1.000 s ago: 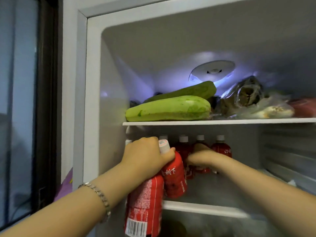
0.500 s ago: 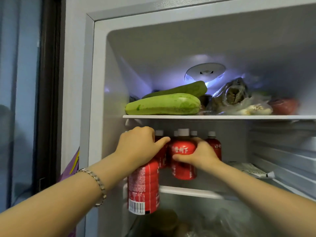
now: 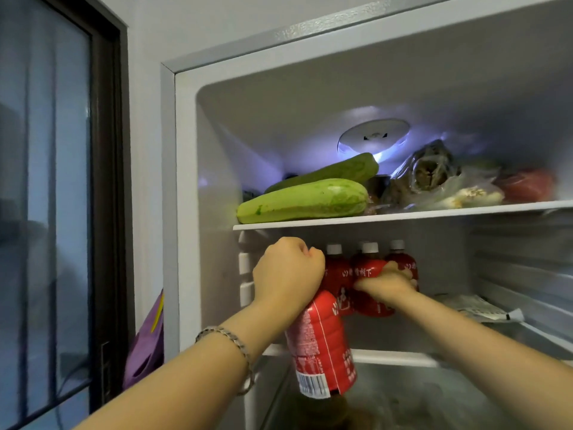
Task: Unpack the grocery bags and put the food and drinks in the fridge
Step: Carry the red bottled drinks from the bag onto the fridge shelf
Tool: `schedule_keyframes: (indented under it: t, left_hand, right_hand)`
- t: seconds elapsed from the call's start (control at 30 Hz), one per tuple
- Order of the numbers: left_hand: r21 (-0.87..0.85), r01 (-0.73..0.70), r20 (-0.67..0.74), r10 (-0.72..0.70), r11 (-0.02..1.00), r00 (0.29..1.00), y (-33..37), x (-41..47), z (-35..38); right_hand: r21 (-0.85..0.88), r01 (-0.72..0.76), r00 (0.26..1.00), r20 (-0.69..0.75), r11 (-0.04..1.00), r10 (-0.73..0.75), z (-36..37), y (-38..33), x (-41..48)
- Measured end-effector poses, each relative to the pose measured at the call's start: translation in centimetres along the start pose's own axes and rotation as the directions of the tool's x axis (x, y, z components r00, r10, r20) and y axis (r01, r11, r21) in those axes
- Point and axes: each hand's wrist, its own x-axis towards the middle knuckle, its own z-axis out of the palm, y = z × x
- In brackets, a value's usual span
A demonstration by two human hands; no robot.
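**Both grips on red bottles at the middle fridge shelf**

On my feed the left grip [image 3: 288,274] is curled tight over the top of a red-label bottle [image 3: 322,346], with the cap hidden under the fingers. That bottle hangs about upright at the front left of the open fridge [image 3: 169,212]. It sits in front of the middle shelf [image 3: 393,356] lip, and its base is lower than the lip. There is a bracelet [image 3: 229,339] on the left wrist.

The right grip [image 3: 384,282] is wrapped round the body of a second red bottle [image 3: 369,293]. That one is inside the middle shelf space, upright, white cap showing. I cannot tell if its base touches the shelf. It is just in front of the other red bottles [image 3: 336,268] lined up at the back, touching or nearly touching them.

On the top shelf [image 3: 403,216] two green gourds [image 3: 304,200] lie lengthwise on the left, one behind the other. Clear plastic food bags [image 3: 434,181] are to their right, and a blurry red item [image 3: 527,186] is at the far right. The fridge light [image 3: 373,139] is lit above them.

A flat packet [image 3: 477,308] lies on the middle shelf right of the bottles. A purple bag [image 3: 148,346] is beside the fridge on the left, near a dark-framed glass door [image 3: 105,181].
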Motion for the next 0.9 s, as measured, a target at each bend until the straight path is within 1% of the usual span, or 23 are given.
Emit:
schedule_keyframes:
  t: [0.03,0.07,0.1,0.13,0.17,0.2,0.23,0.27,0.3,0.33,0.37,0.4,0.43,0.47,0.5,0.53,0.57,0.6,0.67,0.73,0.77,0.83,0.9]
  left_hand:
    - [-0.041,0.053,0.018,-0.052,0.998,0.998,0.3,0.3,0.5]
    - [-0.080,0.106,0.041,-0.103,0.991,0.994,0.6,0.6,0.9]
    - [-0.120,0.157,0.065,-0.151,0.980,0.986,0.8,0.9,1.5]
    - [-0.160,0.206,0.094,-0.193,0.965,0.977,1.2,1.2,2.1]
    - [-0.191,0.249,0.129,-0.228,0.949,0.965,1.5,1.4,2.8]
    - [-0.217,0.284,0.157,-0.254,0.934,0.954,1.8,1.5,3.4]
    - [-0.249,0.318,0.185,-0.277,0.915,0.943,2.1,1.7,4.3]
    - [-0.303,0.354,0.216,-0.298,0.885,0.930,2.4,1.8,4.9]
    - [-0.388,0.398,0.253,-0.319,0.831,0.913,2.6,1.9,5.5]
    - [-0.475,0.444,0.300,-0.334,0.760,0.893,2.9,2.1,6.1]
    - [-0.522,0.469,0.332,-0.336,0.712,0.881,3.0,2.3,6.6]
    - [-0.511,0.470,0.355,-0.321,0.720,0.878,2.9,2.5,7.1]
    - [-0.456,0.437,0.362,-0.287,0.775,0.887,2.7,2.6,7.8]
    - [-0.378,0.366,0.358,-0.231,0.851,0.905,2.2,2.6,8.5]
    - [-0.270,0.264,0.340,-0.164,0.926,0.926,1.5,2.5,9.1]
    - [-0.143,0.153,0.324,-0.100,0.978,0.941,0.9,2.2,9.7]
    - [-0.021,0.051,0.318,-0.041,0.998,0.947,0.3,1.9,10.4]
    - [0.079,-0.036,0.332,0.008,0.996,0.943,-0.1,1.5,11.0]
    - [0.205,-0.172,0.430,0.069,0.964,0.900,-0.4,1.3,12.5]
    - [0.293,-0.321,0.543,0.120,0.900,0.831,0.0,1.2,13.8]
    - [0.327,-0.389,0.579,0.142,0.861,0.803,0.1,1.3,14.4]
    - [0.386,-0.444,0.612,0.135,0.809,0.779,0.1,1.7,15.4]
    - [0.447,-0.434,0.612,0.086,0.782,0.786,0.0,2.3,16.1]
  right_hand:
    - [0.167,0.103,0.992,0.060,0.981,-0.114,-0.4,-0.3,-1.1]
    - [0.345,0.166,0.962,0.151,0.924,-0.229,-1.1,-0.5,-2.7]
    - [0.504,0.145,0.901,0.289,0.852,-0.324,-2.0,-0.8,-4.6]
    - [0.593,0.086,0.806,0.431,0.801,-0.406,-2.9,-0.8,-6.2]
    - [0.609,0.077,0.716,0.517,0.790,-0.469,-3.7,-0.8,-7.5]
    - [0.585,0.118,0.659,0.558,0.802,-0.504,-4.5,-0.8,-8.5]
    - [0.542,0.180,0.657,0.555,0.821,-0.510,-5.2,-0.5,-9.3]
    - [0.490,0.243,0.694,0.515,0.837,-0.503,-5.3,-0.2,-9.4]
    - [0.449,0.277,0.749,0.453,0.850,-0.483,-5.4,-0.1,-9.6]
    - [0.418,0.290,0.809,0.374,0.861,-0.454,-5.4,0.1,-9.2]
    - [0.403,0.307,0.859,0.272,0.862,-0.433,-5.4,0.3,-8.8]
    - [0.392,0.325,0.902,0.144,0.861,-0.406,-5.4,0.5,-8.4]
    - [0.373,0.334,0.934,-0.005,0.866,-0.358,-5.5,0.8,-7.9]
    - [0.344,0.339,0.940,-0.151,0.876,-0.305,-5.6,1.2,-7.1]
    - [0.309,0.335,0.929,-0.267,0.890,-0.257,-5.7,1.8,-6.2]
    - [0.280,0.320,0.912,-0.350,0.905,-0.214,-5.7,2.4,-5.1]
    - [0.259,0.308,0.896,-0.403,0.915,-0.188,-5.7,3.1,-4.1]
    - [0.245,0.294,0.888,-0.429,0.924,-0.169,-5.5,3.8,-2.8]
    - [0.246,0.216,0.906,-0.412,0.945,-0.100,-5.1,4.8,-0.3]
    - [0.228,0.109,0.941,-0.338,0.968,-0.026,-4.5,5.3,1.4]
    - [0.229,0.079,0.955,-0.295,0.970,-0.008,-4.3,5.2,2.0]
    - [0.246,0.070,0.974,-0.225,0.967,-0.013,-3.7,5.1,3.1]
    - [0.252,0.063,0.986,-0.164,0.966,-0.022,-3.5,4.8,3.4]
